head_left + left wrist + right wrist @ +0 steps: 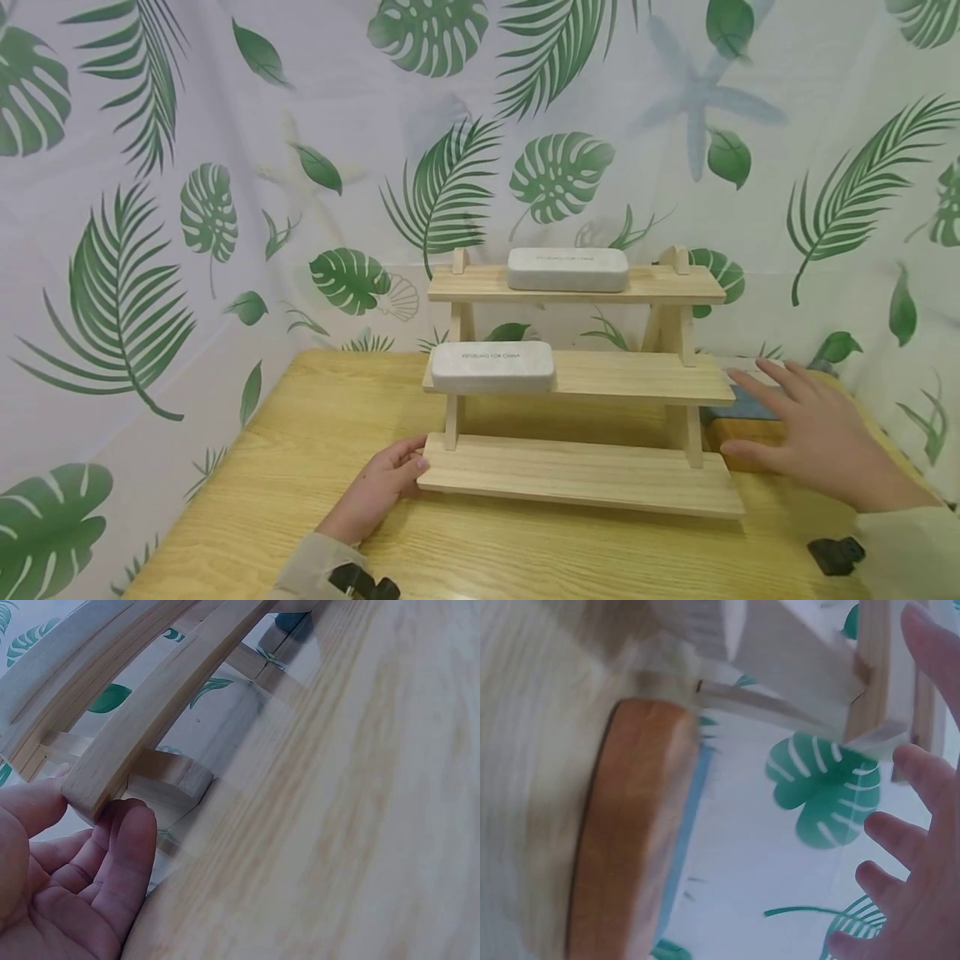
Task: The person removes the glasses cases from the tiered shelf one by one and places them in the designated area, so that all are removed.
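A three-tier wooden display rack point(585, 475) stands on the table. My left hand point(378, 492) grips the left end of its lowest shelf; in the left wrist view the thumb and fingers point(127, 847) pinch the board's end. One white oblong case point(567, 270) lies on the top tier, and a second white case point(492, 367) with small printed lettering lies at the left of the middle tier. Beside the rack's right side, my right hand point(817, 433) is spread with nothing in it. Below that hand is a brown oblong case point(634, 840), partly hidden by it in the head view.
A blue-grey item point(750, 406) lies against the brown case, behind the rack's right side. Wood-grained tabletop point(300, 450) extends left of the rack. A white cloth printed with green leaves point(337, 200) hangs behind and on the left.
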`<state>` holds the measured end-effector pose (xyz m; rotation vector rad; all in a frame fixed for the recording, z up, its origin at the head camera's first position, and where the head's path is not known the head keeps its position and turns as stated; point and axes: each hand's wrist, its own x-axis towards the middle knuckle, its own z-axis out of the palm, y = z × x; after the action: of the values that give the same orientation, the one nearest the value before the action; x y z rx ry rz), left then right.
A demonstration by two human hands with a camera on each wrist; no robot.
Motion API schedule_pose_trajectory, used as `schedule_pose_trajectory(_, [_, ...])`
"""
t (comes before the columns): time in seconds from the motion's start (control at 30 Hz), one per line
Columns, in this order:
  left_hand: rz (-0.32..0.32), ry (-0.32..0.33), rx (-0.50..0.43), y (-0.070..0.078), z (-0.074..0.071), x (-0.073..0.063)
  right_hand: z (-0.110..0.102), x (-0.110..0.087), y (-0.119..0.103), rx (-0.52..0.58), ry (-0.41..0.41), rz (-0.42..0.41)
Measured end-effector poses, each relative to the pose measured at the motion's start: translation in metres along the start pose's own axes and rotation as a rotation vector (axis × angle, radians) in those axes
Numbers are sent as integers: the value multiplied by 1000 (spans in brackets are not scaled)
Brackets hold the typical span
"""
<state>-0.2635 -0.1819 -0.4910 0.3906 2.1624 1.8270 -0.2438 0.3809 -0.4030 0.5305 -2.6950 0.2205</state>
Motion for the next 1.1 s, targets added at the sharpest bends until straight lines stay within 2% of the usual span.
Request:
schedule_pose_trajectory(0.27, [-12,-8,-1,1,0,2,-11,12,-29,30,67,-42])
schedule_pose_trajectory(0.43, [-22,-4,6,3,1,2,-16,22,-45,61,45,-45])
schedule_pose_trajectory(0.67, [-7,0,6,2,1,2,-18,34,-63,50,34,-108])
schedule_pose_trajectory(1.1, [-26,2,45,-4,0,2,-12,65,-113,100,-17,-149])
